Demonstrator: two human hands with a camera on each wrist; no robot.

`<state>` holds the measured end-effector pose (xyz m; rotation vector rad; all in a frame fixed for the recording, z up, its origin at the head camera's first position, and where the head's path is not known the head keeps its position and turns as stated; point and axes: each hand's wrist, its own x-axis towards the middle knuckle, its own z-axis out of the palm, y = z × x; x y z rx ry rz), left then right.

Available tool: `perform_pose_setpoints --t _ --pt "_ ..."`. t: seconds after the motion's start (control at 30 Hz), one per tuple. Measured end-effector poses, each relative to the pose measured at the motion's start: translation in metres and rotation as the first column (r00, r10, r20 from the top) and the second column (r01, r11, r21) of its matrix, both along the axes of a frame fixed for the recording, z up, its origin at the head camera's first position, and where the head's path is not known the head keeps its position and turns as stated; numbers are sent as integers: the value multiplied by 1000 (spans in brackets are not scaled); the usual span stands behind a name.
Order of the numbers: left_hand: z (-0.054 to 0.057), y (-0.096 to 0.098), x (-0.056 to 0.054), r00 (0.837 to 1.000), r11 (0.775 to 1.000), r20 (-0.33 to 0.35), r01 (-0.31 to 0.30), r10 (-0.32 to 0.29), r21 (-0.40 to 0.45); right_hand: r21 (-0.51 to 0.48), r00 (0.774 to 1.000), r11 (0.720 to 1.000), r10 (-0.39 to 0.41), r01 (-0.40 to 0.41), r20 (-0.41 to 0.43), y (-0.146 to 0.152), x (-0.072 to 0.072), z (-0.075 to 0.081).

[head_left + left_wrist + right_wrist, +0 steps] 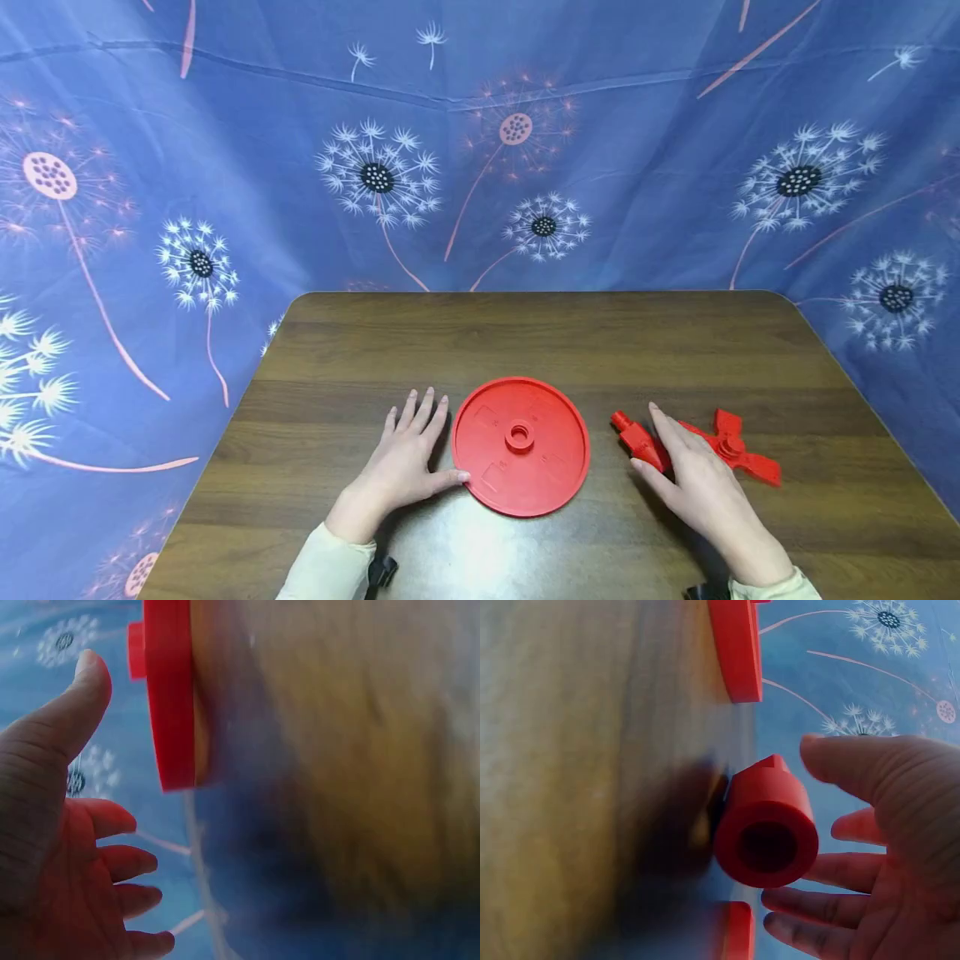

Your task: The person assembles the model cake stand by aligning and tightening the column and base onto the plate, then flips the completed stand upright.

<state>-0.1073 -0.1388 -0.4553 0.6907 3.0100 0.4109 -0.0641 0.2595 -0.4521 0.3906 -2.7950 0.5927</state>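
A round red disc (543, 479) with a raised rim and a hollow collar at its centre lies on the table. Left of it, my left hand (397, 475) is spread, its thumb tip right at the disc's rim. My right hand (701, 487) hovers low over a red stubby post (635, 439) with a narrow neck; the right wrist view shows this part's round, hollow end (769, 793). Fingers and thumb stand to either side of the post without curling round it. Beyond that hand lies a red bladed propeller-like piece (759, 468), partly covered by the fingers.
The wooden table (525, 333) has rounded far corners. Behind and beside it hangs a blue cloth (637, 208) printed with dandelions. Black wrist straps (382, 572) show at both sleeves.
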Motion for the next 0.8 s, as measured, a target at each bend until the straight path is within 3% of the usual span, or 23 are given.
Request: perform_pose_setpoints --t 0.27,0.57,0.8 --pt "-2 15 3 995 994 45 87 -84 -61 40 999 999 -30 29 33 3 3 -7" --pt "-2 23 3 991 985 85 116 -106 -124 88 989 993 -85 74 119 7 6 -8" --pt "0 25 3 990 985 95 118 -107 -124 86 994 993 -87 81 63 10 7 -9"
